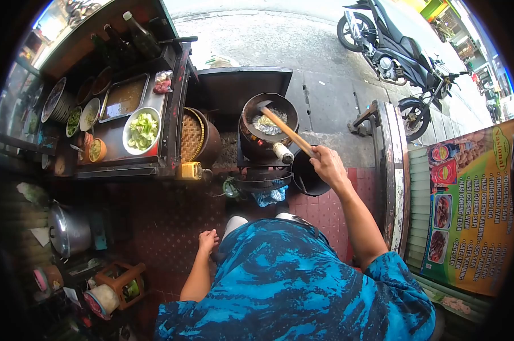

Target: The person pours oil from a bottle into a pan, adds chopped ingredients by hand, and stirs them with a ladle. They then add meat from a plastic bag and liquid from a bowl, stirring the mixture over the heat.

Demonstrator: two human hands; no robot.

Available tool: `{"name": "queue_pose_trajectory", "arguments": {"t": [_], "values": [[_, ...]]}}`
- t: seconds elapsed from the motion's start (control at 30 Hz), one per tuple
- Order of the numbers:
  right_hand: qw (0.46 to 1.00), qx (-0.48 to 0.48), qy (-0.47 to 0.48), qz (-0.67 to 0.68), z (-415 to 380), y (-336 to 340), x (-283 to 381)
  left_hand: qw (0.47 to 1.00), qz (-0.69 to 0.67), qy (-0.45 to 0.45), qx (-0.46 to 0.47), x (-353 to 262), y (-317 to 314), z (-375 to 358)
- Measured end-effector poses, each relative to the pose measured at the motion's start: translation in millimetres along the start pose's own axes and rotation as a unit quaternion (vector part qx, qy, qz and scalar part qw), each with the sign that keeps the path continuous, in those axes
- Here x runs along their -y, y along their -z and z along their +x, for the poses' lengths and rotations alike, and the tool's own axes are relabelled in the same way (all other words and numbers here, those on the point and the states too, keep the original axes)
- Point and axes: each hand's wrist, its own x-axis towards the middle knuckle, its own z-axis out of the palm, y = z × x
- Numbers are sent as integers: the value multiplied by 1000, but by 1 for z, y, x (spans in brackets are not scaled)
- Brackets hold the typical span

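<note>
My right hand (329, 169) is closed around the wooden handle of a spatula (290, 132). The spatula's dark metal head rests inside a wok (291, 108), at the far-left side of the pan. Bubbling oil and pale yellowish food (266, 121) lie in the wok's bottom. A light-coloured wrapped handle (282, 153) sticks out from the wok toward me. Beneath the wok, a stove (256, 149) shows an orange glow. At my left side hangs my left hand (208, 241), its fingers curled in with nothing visible in them, away from the stove.
Left of the stove, a cart counter holds a white bowl of chopped greens (142, 131), a metal tray (124, 98) and bottles (141, 35). A woven basket (191, 136) sits beside it. A black bucket (309, 176), wooden bench (391, 170) and motorcycle (390, 62) are rightward; a lidded pot (69, 229) stands left.
</note>
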Motion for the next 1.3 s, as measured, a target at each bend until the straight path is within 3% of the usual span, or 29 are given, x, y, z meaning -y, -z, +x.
{"name": "queue_pose_trajectory", "arguments": {"t": [0.1, 0.17, 0.37, 0.5, 0.6, 0.77, 0.83, 0.93, 1.1, 1.13, 1.23, 1.3], "values": [[997, -47, 12, -58, 4, 5, 0, 1000, -12, -9, -2, -5, 0, 6], [995, 15, -27, -93, -5, 27, 18, 1000, -14, -15, -1, 3, 2, 6], [996, 45, -70, 23, 10, 19, -4, 999, 35, 10, -6, 2, -1, 1], [998, -40, -28, -48, -17, 41, 3, 1000, 10, 11, -7, 14, 5, -2], [992, 64, -103, 45, -14, 38, 1, 999, 32, 10, -11, 13, 2, -5], [997, 21, -49, 52, -7, 7, 15, 998, 64, 11, -4, 1, -4, -9], [998, -30, 39, -29, -6, 5, 12, 1000, 15, -4, 1, 1, -7, -3], [997, -13, 28, -71, 1, 3, -15, 1000, 7, -9, -2, -6, -10, -4], [996, 40, -27, -76, -1, 33, 4, 1000, -9, -21, -15, 4, -15, -4], [998, 22, 12, -64, 0, 29, -4, 1000, -4, -16, -16, 9, -16, -5], [999, 30, -19, 3, 7, 23, -25, 999, 37, -1, -21, 14, -21, -13], [1000, 2, -8, -25, -6, 37, -19, 999, 26, 2, -32, 20, -22, -19]]}}
